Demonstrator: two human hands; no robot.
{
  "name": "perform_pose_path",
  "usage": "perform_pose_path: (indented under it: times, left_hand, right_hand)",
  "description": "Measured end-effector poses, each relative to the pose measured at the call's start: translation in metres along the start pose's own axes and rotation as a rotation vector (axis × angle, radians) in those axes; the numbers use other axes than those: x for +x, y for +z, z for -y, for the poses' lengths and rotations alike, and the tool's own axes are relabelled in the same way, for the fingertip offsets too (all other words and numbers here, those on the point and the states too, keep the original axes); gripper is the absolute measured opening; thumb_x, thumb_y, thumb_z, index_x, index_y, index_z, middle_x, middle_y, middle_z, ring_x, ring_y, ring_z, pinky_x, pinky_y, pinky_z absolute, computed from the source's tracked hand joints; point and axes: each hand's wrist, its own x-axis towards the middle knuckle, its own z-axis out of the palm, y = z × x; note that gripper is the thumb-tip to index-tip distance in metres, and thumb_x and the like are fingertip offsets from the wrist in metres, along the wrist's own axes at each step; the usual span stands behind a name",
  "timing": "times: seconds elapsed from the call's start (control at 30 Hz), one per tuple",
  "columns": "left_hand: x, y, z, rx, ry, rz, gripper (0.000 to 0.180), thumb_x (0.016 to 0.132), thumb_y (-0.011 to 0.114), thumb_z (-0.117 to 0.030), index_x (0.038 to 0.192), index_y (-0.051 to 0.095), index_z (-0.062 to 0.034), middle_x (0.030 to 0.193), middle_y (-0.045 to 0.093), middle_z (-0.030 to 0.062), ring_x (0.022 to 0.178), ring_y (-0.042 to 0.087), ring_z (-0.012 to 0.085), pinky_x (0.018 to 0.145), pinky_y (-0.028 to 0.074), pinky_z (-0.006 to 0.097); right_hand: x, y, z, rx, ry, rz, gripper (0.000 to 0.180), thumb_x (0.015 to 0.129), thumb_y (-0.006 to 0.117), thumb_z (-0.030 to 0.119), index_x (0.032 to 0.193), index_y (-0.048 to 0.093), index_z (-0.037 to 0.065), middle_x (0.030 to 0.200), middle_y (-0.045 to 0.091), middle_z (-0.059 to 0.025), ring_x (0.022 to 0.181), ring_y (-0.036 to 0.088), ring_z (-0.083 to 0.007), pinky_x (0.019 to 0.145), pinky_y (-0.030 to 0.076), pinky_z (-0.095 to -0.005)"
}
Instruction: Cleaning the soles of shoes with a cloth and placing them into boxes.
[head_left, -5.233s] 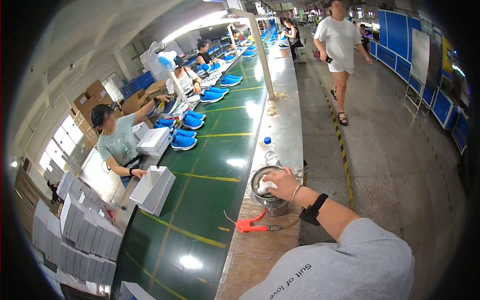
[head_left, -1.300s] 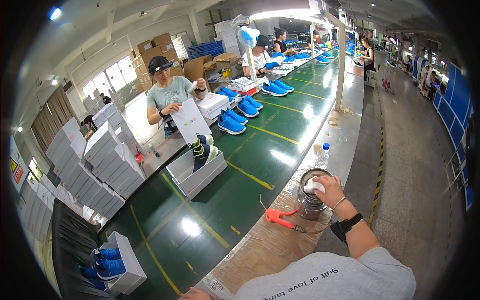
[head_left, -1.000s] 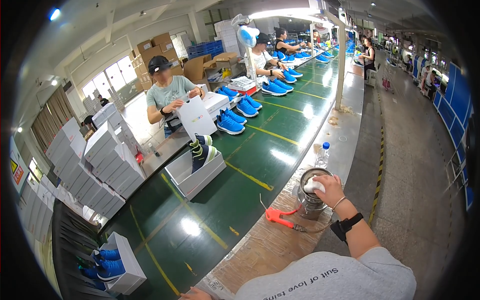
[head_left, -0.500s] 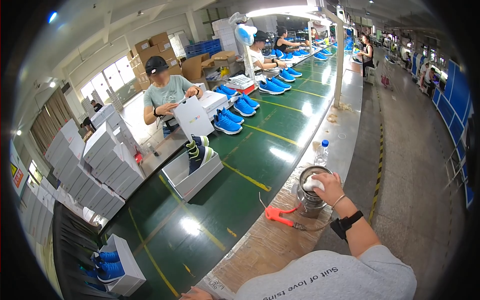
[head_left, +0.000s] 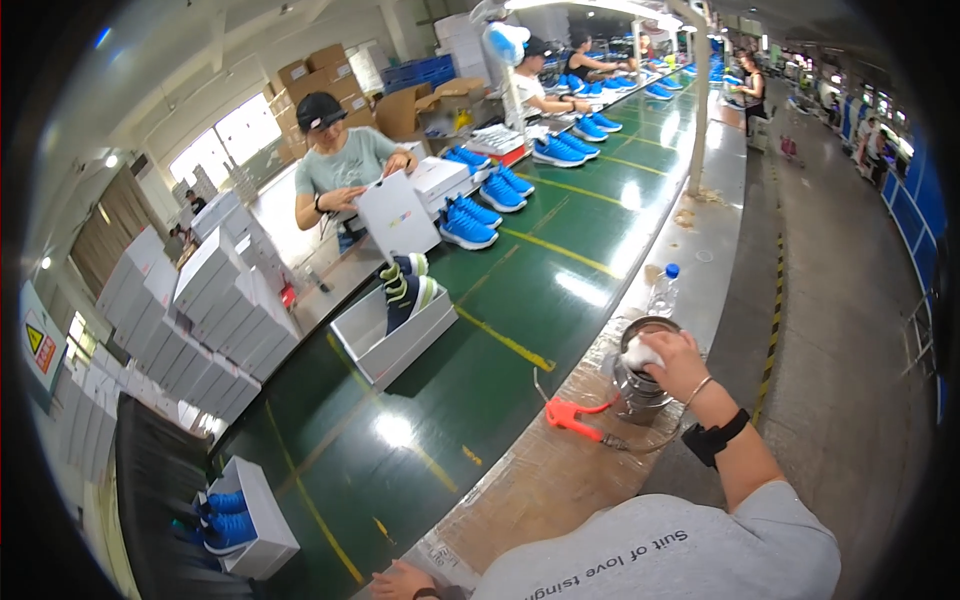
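My right hand (head_left: 682, 365) is closed round a white wad of cloth (head_left: 640, 353), pressing it at the mouth of a round metal container (head_left: 636, 402). Beside the container lies a red air blow gun (head_left: 574, 416) with a thin bent nozzle and a hose. A clear bottle (head_left: 662, 298) with a blue cap stands just beyond the container. My left hand (head_left: 402, 583) rests at the lower edge of the view, fingers stretched out on the bench side of the belt, holding nothing.
A green conveyor belt (head_left: 520, 290) carries blue sneakers (head_left: 468, 222), an open box (head_left: 395, 345) with dark shoes, and another box (head_left: 262, 515) with blue shoes. Across it a person (head_left: 345, 165) holds a white box lid (head_left: 398, 215). White boxes (head_left: 215, 310) are stacked left; a post (head_left: 698, 120) rises ahead.
The whole view has shifted slightly, so things sit farther right. My left hand shows more at the lower edge. My right hand stays at the container with the white cloth.
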Motion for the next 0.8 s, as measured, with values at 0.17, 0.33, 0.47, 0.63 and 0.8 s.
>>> perform_pose_path:
  times: [0.17,0.33,0.47,0.63,0.8]
  left_hand:
    - [0.037,0.054,0.014,0.112,-0.087,-0.232,0.064,0.089,0.038,-0.051,0.137,0.028,-0.0096,0.144,0.024,0.0140,0.133,0.022,0.0324,0.098,0.027,0.057]
    - [0.032,0.052,0.011,0.061,-0.079,-0.242,0.065,0.088,0.041,-0.050,0.138,0.027,-0.0098,0.144,0.023,0.0146,0.133,0.022,0.0320,0.097,0.027,0.059]
    - [0.043,0.029,-0.010,0.021,0.150,-0.220,0.052,0.085,0.051,-0.038,0.123,0.046,-0.0021,0.130,0.041,0.0194,0.122,0.036,0.0369,0.094,0.035,0.051]
    - [0.091,-0.024,-0.139,-0.707,0.985,0.020,0.033,0.082,0.063,-0.020,0.104,0.057,0.0038,0.099,0.061,0.0179,0.085,0.062,0.0263,0.076,0.049,0.034]
    - [0.077,-0.105,-0.351,-0.852,1.212,0.153,0.035,0.084,0.061,-0.022,0.107,0.054,0.0027,0.092,0.061,0.0099,0.078,0.057,0.0116,0.070,0.047,0.025]
  right_hand:
    - [0.000,0.007,0.004,0.084,-0.101,-0.078,0.037,0.068,0.067,0.007,0.104,0.060,0.007,0.106,0.057,-0.0122,0.101,0.053,-0.0316,0.087,0.043,-0.0383]
    - [0.002,0.002,0.004,0.085,-0.101,-0.010,0.037,0.068,0.067,0.006,0.104,0.059,0.007,0.109,0.057,-0.0125,0.102,0.052,-0.0321,0.087,0.043,-0.0392]
    - [0.007,-0.003,0.004,0.059,-0.091,0.014,0.039,0.068,0.066,0.005,0.106,0.058,0.006,0.110,0.055,-0.0158,0.101,0.052,-0.0341,0.087,0.043,-0.0405]
    - [0.013,-0.005,0.009,0.080,-0.105,0.050,0.042,0.066,0.066,0.003,0.107,0.058,0.005,0.110,0.055,-0.0172,0.100,0.052,-0.0357,0.087,0.042,-0.0414]
    - [0.015,-0.008,0.007,0.064,-0.078,0.098,0.043,0.064,0.065,0.002,0.106,0.058,0.003,0.109,0.055,-0.0184,0.099,0.051,-0.0376,0.086,0.042,-0.0419]
